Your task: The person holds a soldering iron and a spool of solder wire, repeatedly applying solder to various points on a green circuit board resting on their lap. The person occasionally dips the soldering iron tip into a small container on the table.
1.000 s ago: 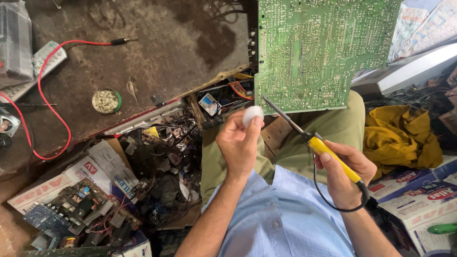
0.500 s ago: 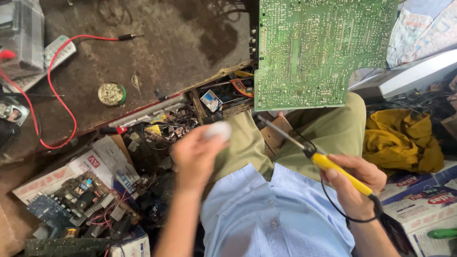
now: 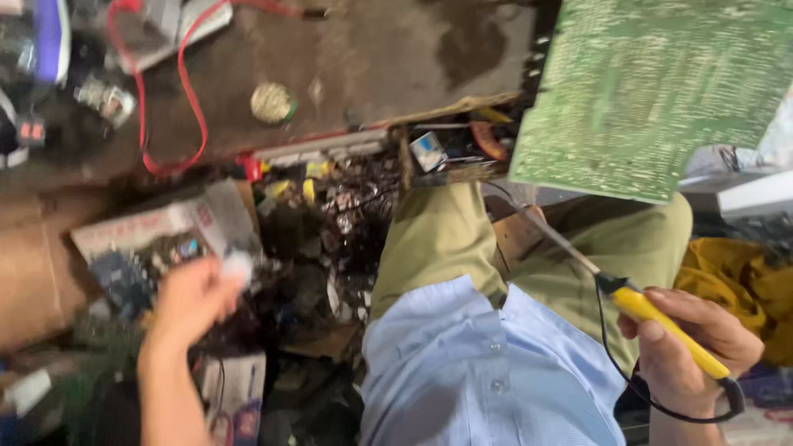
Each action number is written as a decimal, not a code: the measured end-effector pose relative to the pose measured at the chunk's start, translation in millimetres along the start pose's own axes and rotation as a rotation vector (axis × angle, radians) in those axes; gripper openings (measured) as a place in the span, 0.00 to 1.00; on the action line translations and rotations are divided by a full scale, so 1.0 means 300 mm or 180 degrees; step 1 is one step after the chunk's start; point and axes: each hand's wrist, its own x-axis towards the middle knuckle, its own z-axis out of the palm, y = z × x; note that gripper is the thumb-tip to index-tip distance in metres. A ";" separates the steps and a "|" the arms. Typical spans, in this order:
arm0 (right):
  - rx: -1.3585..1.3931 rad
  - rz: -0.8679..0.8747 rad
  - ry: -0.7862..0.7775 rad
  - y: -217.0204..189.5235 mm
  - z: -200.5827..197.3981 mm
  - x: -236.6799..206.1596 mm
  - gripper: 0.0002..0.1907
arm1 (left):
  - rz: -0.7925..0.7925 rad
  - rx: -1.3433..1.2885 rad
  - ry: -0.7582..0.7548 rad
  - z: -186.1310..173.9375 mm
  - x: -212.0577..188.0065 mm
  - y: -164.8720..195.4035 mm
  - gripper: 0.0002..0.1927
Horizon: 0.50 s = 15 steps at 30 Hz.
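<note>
Soldering step paused, by my guess. My right hand (image 3: 690, 347) grips yellow-handled soldering iron (image 3: 636, 306), tip near green circuit board (image 3: 661, 91) far right. My left hand (image 3: 192, 299) pinches small white wad (image 3: 237, 264) over parts clutter (image 3: 322, 239), near left. Next move needs steady tip on joint.

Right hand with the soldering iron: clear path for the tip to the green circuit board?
Probably yes. The right hand holds the soldering iron with its tip just under the green circuit board edge; nothing visible lies between them.
</note>
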 end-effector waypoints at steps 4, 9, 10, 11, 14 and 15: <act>0.0289 0.0013 -0.0081 0.039 0.001 0.008 0.12 | 0.0756 -0.1096 0.0606 0.016 0.122 0.213 0.08; 0.0484 -0.0110 -0.0041 0.071 -0.027 -0.002 0.10 | 0.1012 -0.1749 0.0547 -0.006 0.269 0.452 0.09; 0.0496 -0.0087 -0.0009 0.074 -0.033 -0.010 0.09 | 0.1014 -0.1769 0.0532 -0.009 0.286 0.479 0.09; 0.0509 -0.0063 0.0023 0.079 -0.038 -0.018 0.09 | 0.1019 -0.1788 0.0510 -0.010 0.303 0.499 0.10; 0.0531 0.0066 0.0117 0.084 -0.055 -0.038 0.07 | 0.1029 -0.1856 0.0494 -0.005 0.353 0.530 0.10; 0.0546 0.0087 0.0147 0.084 -0.059 -0.043 0.07 | 0.1023 -0.1880 0.0497 -0.001 0.368 0.533 0.11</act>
